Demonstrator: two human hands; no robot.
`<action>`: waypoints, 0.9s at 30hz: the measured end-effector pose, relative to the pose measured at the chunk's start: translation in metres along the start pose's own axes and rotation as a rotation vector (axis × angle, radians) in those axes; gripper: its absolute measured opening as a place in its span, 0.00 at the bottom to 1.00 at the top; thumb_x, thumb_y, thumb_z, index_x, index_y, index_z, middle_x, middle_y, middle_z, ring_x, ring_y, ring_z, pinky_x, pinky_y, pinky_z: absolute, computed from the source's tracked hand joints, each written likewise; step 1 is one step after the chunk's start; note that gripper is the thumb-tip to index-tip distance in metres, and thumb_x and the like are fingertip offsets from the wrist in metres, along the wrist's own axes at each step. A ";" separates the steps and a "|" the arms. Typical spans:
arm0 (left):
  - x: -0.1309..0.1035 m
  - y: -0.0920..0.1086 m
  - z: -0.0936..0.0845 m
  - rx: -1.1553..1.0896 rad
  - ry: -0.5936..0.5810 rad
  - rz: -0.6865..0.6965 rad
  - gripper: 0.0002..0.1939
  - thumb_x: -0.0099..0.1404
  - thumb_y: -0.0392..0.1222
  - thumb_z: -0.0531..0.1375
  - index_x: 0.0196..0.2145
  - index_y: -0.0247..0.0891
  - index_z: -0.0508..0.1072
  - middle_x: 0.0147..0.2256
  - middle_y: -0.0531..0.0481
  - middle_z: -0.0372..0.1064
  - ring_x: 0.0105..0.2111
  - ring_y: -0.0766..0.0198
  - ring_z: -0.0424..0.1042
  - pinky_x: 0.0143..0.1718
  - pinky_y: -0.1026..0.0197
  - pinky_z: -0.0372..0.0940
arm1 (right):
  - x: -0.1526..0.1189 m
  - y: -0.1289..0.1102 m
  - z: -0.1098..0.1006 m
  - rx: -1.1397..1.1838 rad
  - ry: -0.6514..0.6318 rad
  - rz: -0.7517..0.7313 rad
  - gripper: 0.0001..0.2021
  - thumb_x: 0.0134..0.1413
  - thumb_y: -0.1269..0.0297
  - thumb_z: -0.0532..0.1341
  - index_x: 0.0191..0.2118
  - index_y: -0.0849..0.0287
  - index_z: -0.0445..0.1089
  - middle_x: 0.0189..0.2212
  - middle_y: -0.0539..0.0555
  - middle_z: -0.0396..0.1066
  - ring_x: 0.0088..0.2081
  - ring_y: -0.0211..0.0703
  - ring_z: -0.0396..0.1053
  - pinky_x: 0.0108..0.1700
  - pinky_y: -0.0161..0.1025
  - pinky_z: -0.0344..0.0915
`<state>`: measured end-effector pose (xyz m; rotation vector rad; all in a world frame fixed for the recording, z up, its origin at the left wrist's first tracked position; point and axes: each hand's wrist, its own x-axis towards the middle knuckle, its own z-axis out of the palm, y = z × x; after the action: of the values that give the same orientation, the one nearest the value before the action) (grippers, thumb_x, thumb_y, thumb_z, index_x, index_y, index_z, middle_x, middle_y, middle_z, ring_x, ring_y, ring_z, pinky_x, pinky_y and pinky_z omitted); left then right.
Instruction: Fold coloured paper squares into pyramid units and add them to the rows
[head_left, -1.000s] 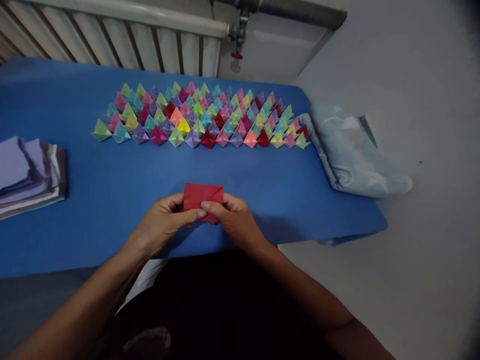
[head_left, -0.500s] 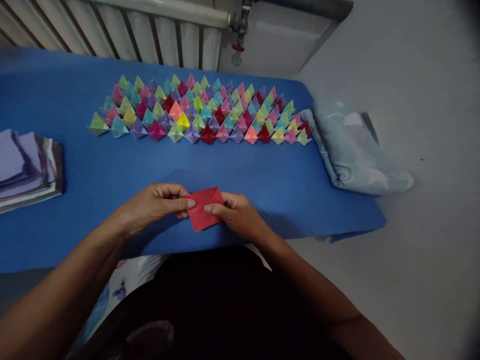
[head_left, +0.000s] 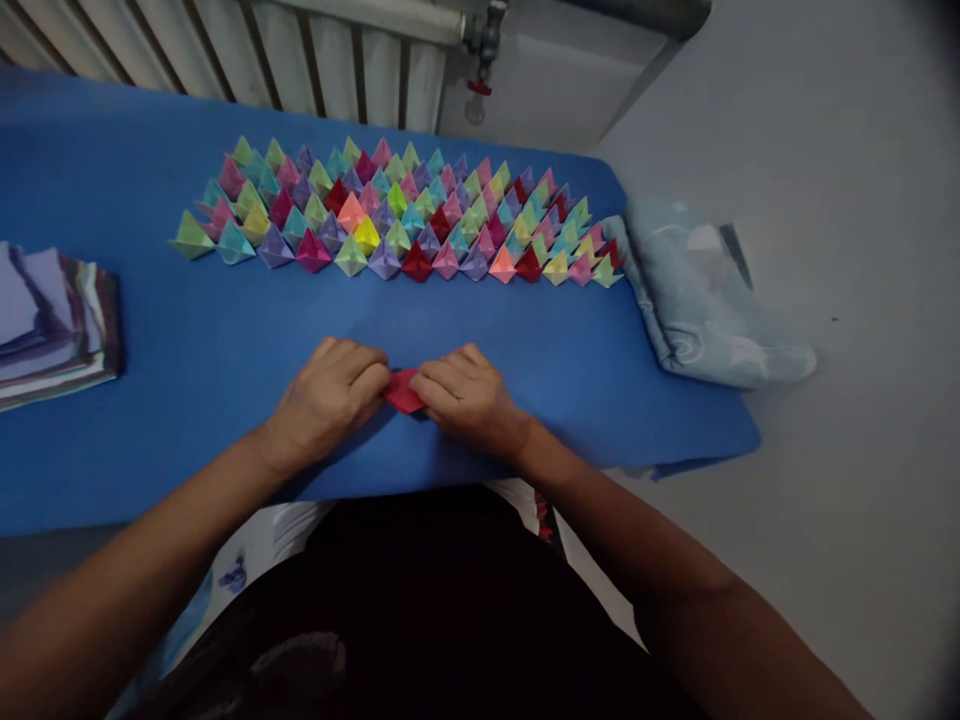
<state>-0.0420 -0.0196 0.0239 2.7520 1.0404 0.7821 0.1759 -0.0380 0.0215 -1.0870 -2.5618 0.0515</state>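
Hands [head_left: 326, 396] now curled over red paper [head_left: 404, 391]

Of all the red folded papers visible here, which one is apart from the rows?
The red paper held between the left hand and the right hand, closest to the person; the other red ones stand in the rows beyond.

Red paper [head_left: 404, 391] partly hidden; stack [head_left: 58, 328] cut off left.

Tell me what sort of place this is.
Probably a room in a home: a radiator stands behind the blue-covered table, and a folded, patterned cloth lies at the table's right end.
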 end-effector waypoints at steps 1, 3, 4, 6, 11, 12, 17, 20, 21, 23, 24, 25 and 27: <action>-0.004 0.002 0.002 0.010 -0.016 -0.001 0.14 0.72 0.40 0.51 0.32 0.40 0.74 0.36 0.44 0.76 0.35 0.58 0.70 0.40 0.53 0.63 | -0.001 0.000 0.002 -0.001 -0.031 -0.030 0.18 0.71 0.67 0.46 0.37 0.55 0.73 0.34 0.54 0.73 0.35 0.43 0.64 0.43 0.45 0.56; -0.012 0.005 0.005 0.015 -0.083 -0.010 0.14 0.72 0.39 0.51 0.34 0.40 0.75 0.37 0.44 0.76 0.35 0.57 0.71 0.40 0.53 0.63 | -0.006 -0.001 0.006 0.010 -0.072 -0.078 0.17 0.71 0.67 0.46 0.39 0.54 0.73 0.36 0.53 0.73 0.37 0.42 0.64 0.44 0.45 0.55; -0.016 0.007 0.005 0.015 -0.113 -0.010 0.14 0.72 0.38 0.51 0.35 0.40 0.76 0.38 0.44 0.76 0.36 0.57 0.72 0.41 0.52 0.64 | -0.010 -0.003 0.008 0.014 -0.080 -0.097 0.17 0.71 0.68 0.47 0.40 0.54 0.73 0.37 0.53 0.73 0.38 0.43 0.64 0.45 0.45 0.55; -0.023 0.011 0.002 0.007 -0.146 0.016 0.14 0.72 0.37 0.51 0.39 0.40 0.77 0.41 0.43 0.77 0.40 0.55 0.73 0.44 0.51 0.64 | -0.018 -0.007 0.010 0.010 -0.086 -0.127 0.15 0.71 0.69 0.48 0.43 0.55 0.72 0.40 0.54 0.73 0.40 0.43 0.65 0.47 0.46 0.55; -0.037 0.014 -0.003 0.005 -0.149 0.078 0.13 0.70 0.38 0.55 0.47 0.39 0.77 0.46 0.41 0.77 0.46 0.50 0.74 0.47 0.48 0.64 | -0.038 -0.019 0.006 -0.011 -0.046 -0.083 0.12 0.69 0.67 0.52 0.50 0.59 0.70 0.48 0.57 0.73 0.49 0.48 0.64 0.51 0.47 0.54; -0.039 0.013 -0.003 -0.002 -0.148 0.080 0.13 0.70 0.38 0.55 0.47 0.39 0.78 0.45 0.42 0.78 0.45 0.50 0.74 0.48 0.48 0.64 | -0.041 -0.021 0.005 -0.007 -0.034 -0.053 0.12 0.68 0.67 0.53 0.49 0.59 0.71 0.48 0.57 0.74 0.50 0.48 0.64 0.51 0.46 0.54; -0.046 0.012 0.000 -0.004 -0.107 0.067 0.11 0.70 0.39 0.57 0.45 0.45 0.78 0.47 0.46 0.78 0.49 0.50 0.75 0.54 0.44 0.61 | -0.051 -0.028 0.001 0.069 -0.032 0.108 0.11 0.69 0.67 0.53 0.47 0.58 0.73 0.46 0.56 0.76 0.47 0.46 0.67 0.48 0.45 0.56; -0.049 0.015 0.000 0.021 -0.105 0.046 0.10 0.70 0.38 0.58 0.44 0.46 0.78 0.48 0.48 0.79 0.49 0.51 0.75 0.55 0.44 0.61 | -0.054 -0.029 0.002 0.111 -0.022 0.172 0.11 0.68 0.67 0.54 0.46 0.57 0.74 0.46 0.57 0.76 0.45 0.46 0.68 0.47 0.45 0.57; -0.049 0.017 0.000 0.023 -0.102 0.044 0.10 0.70 0.37 0.57 0.44 0.46 0.78 0.47 0.48 0.79 0.49 0.52 0.76 0.55 0.44 0.61 | -0.055 -0.029 0.002 0.117 -0.014 0.180 0.11 0.68 0.67 0.55 0.46 0.57 0.74 0.45 0.56 0.76 0.45 0.46 0.68 0.47 0.44 0.57; -0.050 0.021 0.000 0.020 -0.092 0.046 0.11 0.70 0.36 0.57 0.44 0.45 0.78 0.45 0.47 0.79 0.47 0.52 0.76 0.55 0.44 0.60 | -0.056 -0.028 0.003 0.122 0.001 0.185 0.11 0.68 0.67 0.55 0.45 0.57 0.75 0.45 0.56 0.77 0.44 0.46 0.68 0.46 0.44 0.57; -0.050 0.023 0.001 0.015 -0.090 0.042 0.11 0.70 0.37 0.57 0.45 0.45 0.78 0.45 0.47 0.79 0.47 0.52 0.76 0.56 0.43 0.60 | -0.057 -0.028 0.003 0.129 0.002 0.188 0.11 0.67 0.67 0.56 0.45 0.57 0.75 0.45 0.56 0.77 0.44 0.46 0.69 0.46 0.44 0.58; -0.050 0.024 0.001 0.004 -0.086 0.028 0.10 0.70 0.37 0.58 0.45 0.45 0.78 0.45 0.47 0.79 0.46 0.52 0.76 0.56 0.43 0.59 | -0.057 -0.028 0.003 0.140 -0.002 0.194 0.11 0.67 0.67 0.56 0.46 0.57 0.75 0.45 0.56 0.77 0.44 0.46 0.69 0.47 0.45 0.58; -0.049 0.025 0.003 -0.033 -0.078 -0.029 0.10 0.70 0.39 0.58 0.44 0.45 0.78 0.45 0.47 0.79 0.47 0.52 0.76 0.56 0.43 0.59 | -0.057 -0.028 0.003 0.169 -0.012 0.229 0.11 0.68 0.66 0.56 0.46 0.56 0.75 0.45 0.56 0.77 0.44 0.46 0.69 0.47 0.45 0.58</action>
<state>-0.0573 -0.0699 0.0069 2.7100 1.0404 0.6752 0.1920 -0.0972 0.0060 -1.3084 -2.3803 0.3267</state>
